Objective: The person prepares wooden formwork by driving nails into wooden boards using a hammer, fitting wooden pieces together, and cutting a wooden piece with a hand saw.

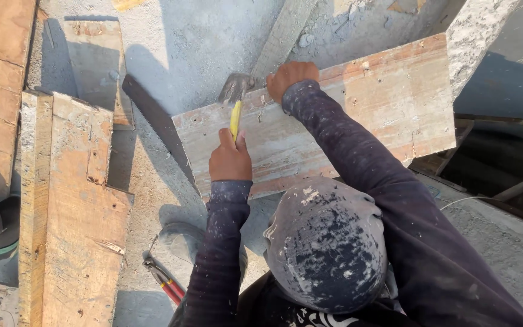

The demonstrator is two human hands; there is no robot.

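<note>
My left hand (230, 160) grips the yellow handle of a hammer (235, 115). Its metal head rests at the far edge of a worn wooden board (364, 109) that lies across the concrete. My right hand (292, 75) is closed over that same far edge, just right of the hammer head. Whether it pinches anything small is hidden. Both sleeves are dark and dusty, and a dust-covered cap (328, 242) fills the lower middle.
A hand saw (158, 130) lies on the concrete slab against the board's left end. Red-handled pliers (166, 283) lie near my foot. Stacked planks (71, 206) run along the left. A dark open gap (503, 151) drops away at the right.
</note>
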